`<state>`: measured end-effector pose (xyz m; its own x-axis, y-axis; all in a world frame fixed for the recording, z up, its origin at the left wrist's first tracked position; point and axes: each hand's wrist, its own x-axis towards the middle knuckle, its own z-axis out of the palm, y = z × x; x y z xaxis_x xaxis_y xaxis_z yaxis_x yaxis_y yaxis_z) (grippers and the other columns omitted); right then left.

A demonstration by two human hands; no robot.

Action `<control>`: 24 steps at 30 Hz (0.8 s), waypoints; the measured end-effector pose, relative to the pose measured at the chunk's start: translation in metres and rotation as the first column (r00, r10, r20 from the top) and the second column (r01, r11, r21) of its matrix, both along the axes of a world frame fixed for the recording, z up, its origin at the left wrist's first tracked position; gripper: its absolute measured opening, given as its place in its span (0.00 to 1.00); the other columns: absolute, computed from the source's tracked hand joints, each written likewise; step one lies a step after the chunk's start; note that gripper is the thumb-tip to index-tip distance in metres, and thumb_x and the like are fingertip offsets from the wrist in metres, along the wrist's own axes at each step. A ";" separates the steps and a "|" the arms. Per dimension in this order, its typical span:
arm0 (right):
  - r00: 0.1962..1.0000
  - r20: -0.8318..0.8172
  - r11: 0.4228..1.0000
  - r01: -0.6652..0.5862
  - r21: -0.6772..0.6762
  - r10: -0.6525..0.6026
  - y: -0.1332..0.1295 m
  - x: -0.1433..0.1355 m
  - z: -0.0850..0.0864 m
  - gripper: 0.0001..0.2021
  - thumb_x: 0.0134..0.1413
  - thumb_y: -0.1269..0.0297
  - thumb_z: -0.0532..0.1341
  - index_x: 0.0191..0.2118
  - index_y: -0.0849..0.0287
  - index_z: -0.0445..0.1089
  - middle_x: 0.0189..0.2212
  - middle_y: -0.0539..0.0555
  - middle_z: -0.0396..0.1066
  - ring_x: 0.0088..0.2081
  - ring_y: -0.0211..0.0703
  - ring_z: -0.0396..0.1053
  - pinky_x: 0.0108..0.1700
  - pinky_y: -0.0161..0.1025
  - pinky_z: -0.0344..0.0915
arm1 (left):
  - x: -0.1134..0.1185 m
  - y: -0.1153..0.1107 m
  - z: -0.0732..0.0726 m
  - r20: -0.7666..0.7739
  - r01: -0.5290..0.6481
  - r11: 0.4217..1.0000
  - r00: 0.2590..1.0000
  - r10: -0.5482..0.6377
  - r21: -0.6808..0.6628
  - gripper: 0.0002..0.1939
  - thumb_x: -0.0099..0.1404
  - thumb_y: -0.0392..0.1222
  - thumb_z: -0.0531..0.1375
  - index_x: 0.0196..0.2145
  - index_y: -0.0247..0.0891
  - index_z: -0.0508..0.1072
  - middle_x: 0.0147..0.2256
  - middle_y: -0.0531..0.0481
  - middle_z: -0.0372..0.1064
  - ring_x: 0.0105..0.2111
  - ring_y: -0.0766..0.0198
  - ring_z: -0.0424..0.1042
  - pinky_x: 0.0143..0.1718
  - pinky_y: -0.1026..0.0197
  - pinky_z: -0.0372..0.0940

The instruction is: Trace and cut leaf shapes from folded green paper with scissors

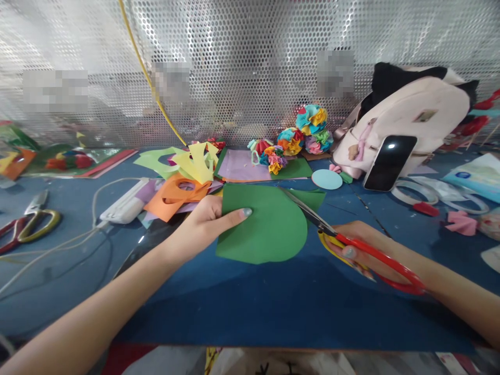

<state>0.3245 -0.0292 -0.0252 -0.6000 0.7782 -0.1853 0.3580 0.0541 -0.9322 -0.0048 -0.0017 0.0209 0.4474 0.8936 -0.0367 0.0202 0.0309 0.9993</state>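
Observation:
A sheet of green paper (265, 224) is pinched at its left edge by my left hand (213, 224), thumb on top. Its right side is cut to a round curve, and a partly cut strip (312, 198) sticks out at the upper right. My right hand (359, 250) grips scissors (375, 255) with one red and one yellow handle. Their blades reach up and left to the paper's upper right edge, between the curve and the strip. The paper is held above the blue table (242, 307).
Orange cut paper (175, 198) and yellow scraps (197, 164) lie behind my left hand. Paper flower balls (311, 120), a light blue disc (326, 179), a phone (390, 162) and a pale backpack (414, 114) stand farther back. At left are a power strip (125, 200) with cords and another pair of scissors (33, 221).

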 end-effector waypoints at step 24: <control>0.975 -0.164 0.982 -0.124 0.140 0.147 0.003 -0.006 0.008 0.26 0.58 0.35 0.62 0.36 0.57 0.63 0.33 0.48 0.57 0.32 0.38 0.62 0.48 0.50 0.75 | -0.014 0.011 0.010 -0.097 0.062 0.998 0.993 -0.063 -0.010 0.13 0.63 0.50 0.70 0.31 0.35 0.84 0.31 0.43 0.82 0.31 0.55 0.83 0.33 0.62 0.78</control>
